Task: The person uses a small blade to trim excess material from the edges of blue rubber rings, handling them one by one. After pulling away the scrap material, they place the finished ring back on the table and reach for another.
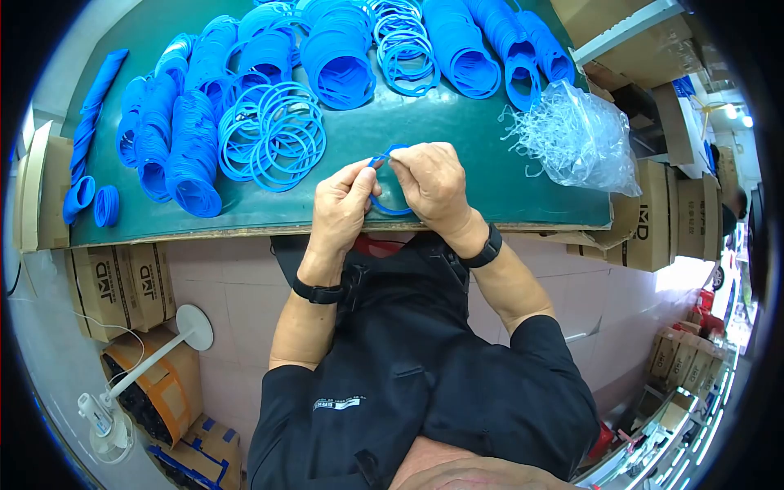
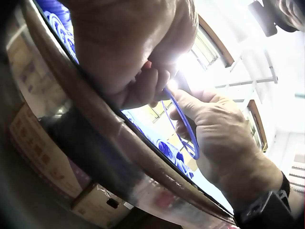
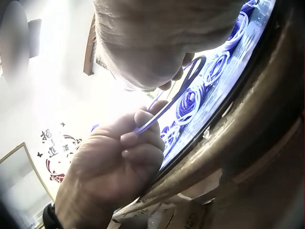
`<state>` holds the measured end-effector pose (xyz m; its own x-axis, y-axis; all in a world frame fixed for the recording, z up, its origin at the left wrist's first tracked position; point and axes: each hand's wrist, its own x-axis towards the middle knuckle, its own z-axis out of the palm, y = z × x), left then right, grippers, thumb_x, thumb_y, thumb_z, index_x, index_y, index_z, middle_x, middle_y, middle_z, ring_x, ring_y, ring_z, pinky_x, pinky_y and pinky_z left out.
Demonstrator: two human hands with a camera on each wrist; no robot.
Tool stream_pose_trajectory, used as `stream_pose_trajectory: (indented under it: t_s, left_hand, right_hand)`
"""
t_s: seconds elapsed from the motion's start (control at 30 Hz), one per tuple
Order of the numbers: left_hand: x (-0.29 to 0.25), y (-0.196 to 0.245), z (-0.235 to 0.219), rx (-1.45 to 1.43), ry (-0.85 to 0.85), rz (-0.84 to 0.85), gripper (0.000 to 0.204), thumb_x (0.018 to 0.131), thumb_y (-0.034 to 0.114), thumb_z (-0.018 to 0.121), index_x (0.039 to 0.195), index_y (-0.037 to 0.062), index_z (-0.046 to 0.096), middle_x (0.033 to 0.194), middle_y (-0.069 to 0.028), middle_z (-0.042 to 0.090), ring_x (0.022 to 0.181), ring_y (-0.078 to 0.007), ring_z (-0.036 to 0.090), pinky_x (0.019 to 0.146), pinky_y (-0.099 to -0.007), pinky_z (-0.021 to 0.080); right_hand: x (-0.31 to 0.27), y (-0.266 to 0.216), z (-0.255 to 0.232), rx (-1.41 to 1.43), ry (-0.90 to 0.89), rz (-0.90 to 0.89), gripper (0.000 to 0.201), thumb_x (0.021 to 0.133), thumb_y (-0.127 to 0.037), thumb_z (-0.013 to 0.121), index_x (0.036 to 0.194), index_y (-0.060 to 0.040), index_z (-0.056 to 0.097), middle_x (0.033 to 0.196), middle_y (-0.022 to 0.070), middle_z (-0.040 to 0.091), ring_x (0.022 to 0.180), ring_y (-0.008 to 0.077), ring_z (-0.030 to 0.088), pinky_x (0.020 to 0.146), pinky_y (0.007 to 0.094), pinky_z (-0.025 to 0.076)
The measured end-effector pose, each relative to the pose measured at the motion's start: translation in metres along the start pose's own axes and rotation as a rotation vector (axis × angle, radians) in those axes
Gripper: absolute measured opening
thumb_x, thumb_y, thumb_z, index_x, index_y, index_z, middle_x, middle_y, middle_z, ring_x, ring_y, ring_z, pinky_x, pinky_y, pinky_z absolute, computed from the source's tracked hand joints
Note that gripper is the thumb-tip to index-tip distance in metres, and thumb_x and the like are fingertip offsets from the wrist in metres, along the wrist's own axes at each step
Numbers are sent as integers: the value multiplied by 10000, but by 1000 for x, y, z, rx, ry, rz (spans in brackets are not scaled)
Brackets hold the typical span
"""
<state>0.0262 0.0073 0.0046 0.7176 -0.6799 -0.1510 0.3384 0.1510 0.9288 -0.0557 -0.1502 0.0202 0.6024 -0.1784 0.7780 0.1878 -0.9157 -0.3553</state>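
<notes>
Thin ring pinched between fingers: bright blue, plain.
Stacked and loose rings from 9 to 1 o'clock: same bright blue, unpatterned.
Desk top: dark green, with a pale brown wooden edge.
Bag of trimmings at 2 o'clock: clear, whitish, glinting.
Cartons at 8 o'clock: tan cardboard with black lettering.
Wristbands: black.
Clothing: black, small white print on chest.
Floor tiles: pale pink.
Small fan stand at 7 o'clock: white.
</notes>
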Motion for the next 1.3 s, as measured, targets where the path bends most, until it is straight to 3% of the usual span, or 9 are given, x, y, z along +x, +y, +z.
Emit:
stream_pose_trajectory:
  t_s: [0.2,0.37,0.7,0.93,1.23,1.3]
  left_hand:
    - [-1,-2,2,90,32,20,260,1055,134,649,1250,-18,733,820,3,676,647,-19,513,549,-193,398]
    - [-4,5,3,156,-25,32,276,1063,120,629,1293,-1,721,829,16,664,654,-22,508,559,-197,407]
    - [-5,6,-5,278,-185,54,344,1080,112,593,1408,26,653,888,24,652,712,-35,526,625,-192,451]
    - [-5,3,-6,290,-172,117,314,1088,115,584,1374,20,674,859,32,630,695,-30,518,610,-206,448]
    - [-4,7,-5,122,-124,-32,283,1077,146,616,1293,-19,694,818,31,641,650,-21,500,578,-194,414]
    - [0,8,-7,86,-169,-117,277,1079,219,624,1228,2,711,826,34,639,640,-27,511,570,-190,404]
  right_hand:
    - [-1,-4,4,83,-81,62,223,792,-24,752,976,-118,667,792,28,634,691,247,626,656,380,435]
    - [-5,-1,9,-19,-75,35,206,780,-35,739,943,-124,650,790,18,607,608,238,565,571,361,402]
    - [-5,-1,5,-64,-33,-53,169,777,-36,722,892,-116,626,723,24,555,561,230,519,556,360,389]
    - [-3,1,0,-41,-170,-28,213,775,-23,724,924,-91,587,772,57,561,584,260,527,553,377,411]
    - [-14,5,-5,22,-178,-9,271,774,53,710,957,-82,562,779,66,578,614,275,548,567,391,433]
    - [-16,4,-5,18,-173,-12,274,771,55,708,957,-82,559,778,67,576,618,278,548,567,395,435]
